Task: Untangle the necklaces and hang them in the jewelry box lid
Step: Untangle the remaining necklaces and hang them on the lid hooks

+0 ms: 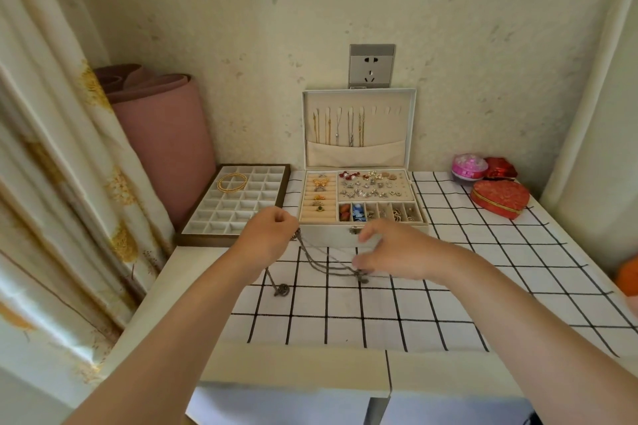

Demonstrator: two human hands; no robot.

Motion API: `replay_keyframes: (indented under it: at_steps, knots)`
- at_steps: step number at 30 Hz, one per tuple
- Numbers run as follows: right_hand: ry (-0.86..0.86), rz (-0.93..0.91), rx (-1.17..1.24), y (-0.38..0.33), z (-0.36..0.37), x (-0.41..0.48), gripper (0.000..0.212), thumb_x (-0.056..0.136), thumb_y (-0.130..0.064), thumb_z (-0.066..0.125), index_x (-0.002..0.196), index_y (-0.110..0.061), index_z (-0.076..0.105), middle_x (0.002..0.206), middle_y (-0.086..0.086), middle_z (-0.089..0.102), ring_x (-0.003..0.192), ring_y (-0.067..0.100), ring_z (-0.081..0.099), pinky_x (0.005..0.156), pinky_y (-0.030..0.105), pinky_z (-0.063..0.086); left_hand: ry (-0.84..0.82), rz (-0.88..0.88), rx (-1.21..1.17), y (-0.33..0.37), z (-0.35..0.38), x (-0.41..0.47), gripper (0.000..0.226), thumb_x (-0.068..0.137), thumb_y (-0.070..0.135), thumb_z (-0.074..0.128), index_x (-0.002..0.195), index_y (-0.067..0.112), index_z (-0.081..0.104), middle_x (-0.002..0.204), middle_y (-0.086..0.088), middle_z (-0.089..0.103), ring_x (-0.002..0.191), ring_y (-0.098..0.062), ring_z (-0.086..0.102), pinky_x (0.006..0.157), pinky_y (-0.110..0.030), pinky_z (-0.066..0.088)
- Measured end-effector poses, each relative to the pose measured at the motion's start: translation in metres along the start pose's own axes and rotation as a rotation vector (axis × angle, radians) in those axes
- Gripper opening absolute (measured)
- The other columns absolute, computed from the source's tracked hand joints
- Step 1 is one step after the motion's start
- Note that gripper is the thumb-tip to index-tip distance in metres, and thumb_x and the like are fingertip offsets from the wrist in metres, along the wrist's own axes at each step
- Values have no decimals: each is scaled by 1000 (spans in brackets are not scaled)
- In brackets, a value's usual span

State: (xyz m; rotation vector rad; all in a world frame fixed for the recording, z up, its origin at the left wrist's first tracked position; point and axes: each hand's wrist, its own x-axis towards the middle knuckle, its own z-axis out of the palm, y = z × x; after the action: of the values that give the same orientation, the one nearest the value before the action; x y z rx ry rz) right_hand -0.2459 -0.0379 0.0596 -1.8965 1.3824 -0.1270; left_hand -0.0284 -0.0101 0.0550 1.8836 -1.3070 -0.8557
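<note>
A dark silver necklace chain stretches between my hands just above the checked cloth, in front of the white jewelry box. My left hand grips one end of it, and a knotted pendant dangles below that hand. My right hand pinches the other end near a small charm. The box's upright lid leans on the wall, with several gold and silver necklaces hung from its left hooks and a few bare hooks at the right.
A brown-framed grid tray holding a gold chain lies left of the box. A red heart-shaped box, a pink round case and a red pouch sit at the back right. A curtain and a pink roll stand at the left.
</note>
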Motion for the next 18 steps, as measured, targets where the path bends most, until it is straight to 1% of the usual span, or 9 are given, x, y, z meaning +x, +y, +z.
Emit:
replay_keyframes:
  at_steps: [1,2,4,6,7,9,12,15,18]
  knots:
    - [-68,-3,-69,1,3,-1,25,87,-39,69,108,-27,64,85,-5,76,78,3,62,67,25,45,11,18,-11,0,0,1,17,96,18,44,86,11,55,65,-2,39,55,-13,33,48,-25,28]
    - [-121,-2,-94,3,5,-1,18,89,-37,68,103,-27,70,77,-7,77,80,2,64,71,25,45,17,26,-23,0,1,1,18,97,19,45,88,9,57,65,-1,42,55,-13,35,47,-24,30]
    - [-138,-9,-95,4,4,-1,13,90,-33,66,91,-25,77,67,-6,75,68,0,61,67,23,42,29,28,-46,-2,2,3,17,97,20,46,89,11,58,66,1,45,56,-12,39,47,-24,32]
    - [-79,-37,-70,5,1,1,20,94,-32,61,89,-24,78,66,-6,73,57,-5,58,62,20,40,55,29,-46,-5,3,6,15,97,19,48,86,14,57,68,3,50,57,-12,43,48,-23,33]
    - [-46,-53,-48,6,0,2,25,97,-33,57,89,-25,79,67,-6,73,57,-8,58,63,20,39,73,36,-20,-8,3,8,13,97,19,50,88,16,59,72,3,54,60,-11,46,50,-24,35]
    - [75,-95,2,8,-3,4,32,100,-36,51,82,-29,77,71,-7,74,68,-7,62,68,23,42,96,57,110,-14,0,11,9,96,19,53,90,19,61,83,3,62,68,-11,54,59,-25,42]
    - [328,-141,53,10,-7,6,37,99,-35,49,74,-30,75,78,-5,74,79,12,67,74,30,49,61,35,305,-21,-3,11,11,95,19,55,87,25,61,87,4,66,78,-15,62,71,-32,52]
    - [510,-131,58,12,-10,2,45,100,-35,45,65,-21,71,76,1,74,82,21,68,80,34,52,30,25,406,-26,-4,10,18,96,16,53,84,29,58,94,6,65,85,-15,62,77,-32,54]
    - [597,-8,14,18,-18,1,53,101,-39,39,62,-11,62,67,8,66,72,29,64,67,36,49,49,45,464,-32,-9,11,20,96,13,51,90,31,57,96,6,63,86,-15,61,77,-34,54]
